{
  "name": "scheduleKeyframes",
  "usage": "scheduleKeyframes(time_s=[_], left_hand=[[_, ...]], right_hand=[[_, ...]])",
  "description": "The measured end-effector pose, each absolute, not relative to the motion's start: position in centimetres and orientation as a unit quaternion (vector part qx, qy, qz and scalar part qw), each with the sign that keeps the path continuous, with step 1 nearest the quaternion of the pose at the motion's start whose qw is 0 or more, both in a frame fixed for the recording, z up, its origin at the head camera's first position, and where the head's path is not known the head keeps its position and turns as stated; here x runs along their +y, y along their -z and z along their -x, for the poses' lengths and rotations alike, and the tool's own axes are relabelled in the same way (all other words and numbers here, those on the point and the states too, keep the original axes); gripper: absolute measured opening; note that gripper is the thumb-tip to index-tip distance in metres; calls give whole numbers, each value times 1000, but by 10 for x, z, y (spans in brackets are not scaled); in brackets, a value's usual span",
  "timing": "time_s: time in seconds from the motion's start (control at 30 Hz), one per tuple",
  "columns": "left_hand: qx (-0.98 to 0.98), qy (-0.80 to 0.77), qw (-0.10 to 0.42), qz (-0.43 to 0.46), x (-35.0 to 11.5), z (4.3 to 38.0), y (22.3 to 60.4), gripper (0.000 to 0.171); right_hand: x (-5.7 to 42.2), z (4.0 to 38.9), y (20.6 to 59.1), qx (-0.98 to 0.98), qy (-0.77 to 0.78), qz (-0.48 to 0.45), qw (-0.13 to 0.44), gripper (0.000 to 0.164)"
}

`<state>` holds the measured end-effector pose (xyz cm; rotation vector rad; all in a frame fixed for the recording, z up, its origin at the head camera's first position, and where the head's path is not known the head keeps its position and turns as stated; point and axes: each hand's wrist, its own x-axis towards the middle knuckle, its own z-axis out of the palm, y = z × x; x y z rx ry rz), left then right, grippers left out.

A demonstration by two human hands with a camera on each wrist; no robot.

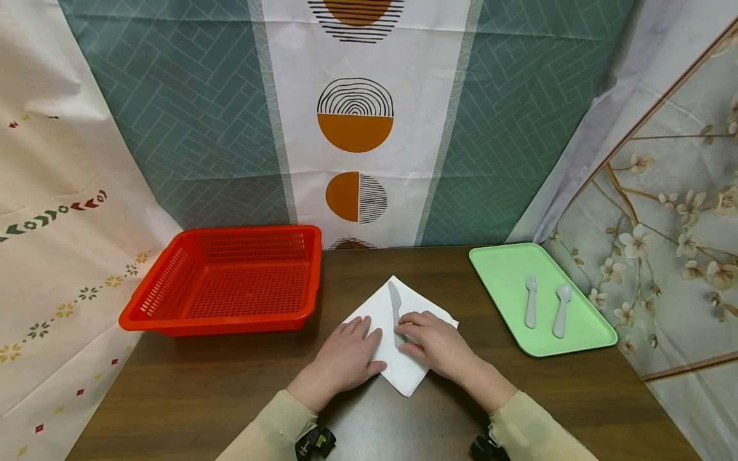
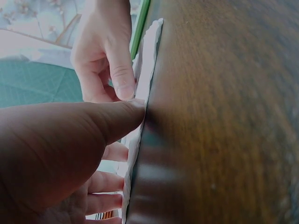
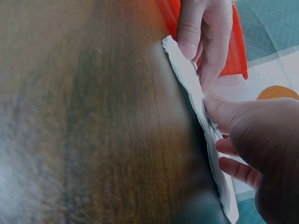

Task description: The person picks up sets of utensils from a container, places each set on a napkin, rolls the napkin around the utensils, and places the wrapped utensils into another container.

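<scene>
A white folded napkin (image 1: 406, 378) lies on the table, turned so its corners point toward and away from me. On it lies a light grey toy-like knife (image 1: 395, 301), its blade tip toward the far corner. My right hand (image 1: 441, 342) holds the knife's handle with thumb and fingers, covering part of it. My left hand (image 1: 348, 355) rests spread on the napkin's left side. In the left wrist view, the left thumb (image 2: 124, 114) touches the napkin's near edge. The right wrist view shows the right thumb (image 3: 222, 109) at the napkin's edge.
A red plastic basket (image 1: 308, 307) stands at the back left. At the right, a light green tray (image 1: 507, 269) bears a grey fork (image 1: 531, 302) and a grey spoon (image 1: 562, 310). Patterned curtains (image 1: 357, 64) hang behind the brown table (image 1: 230, 384) and at both sides.
</scene>
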<state>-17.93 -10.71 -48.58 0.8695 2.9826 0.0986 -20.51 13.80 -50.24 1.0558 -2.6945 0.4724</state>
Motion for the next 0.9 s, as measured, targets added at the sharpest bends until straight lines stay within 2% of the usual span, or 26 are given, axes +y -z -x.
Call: scheduleKeyframes(time_s=[0.23,0.9], left_hand=[[959,-31,11,-283,-108,179,486,65],[959,-36,13,-281,-108,179,485,65]], right_hand=[[137,209,506,-907,-166,-366,124,34],[130,210,505,-917,-162,-350,105,32]])
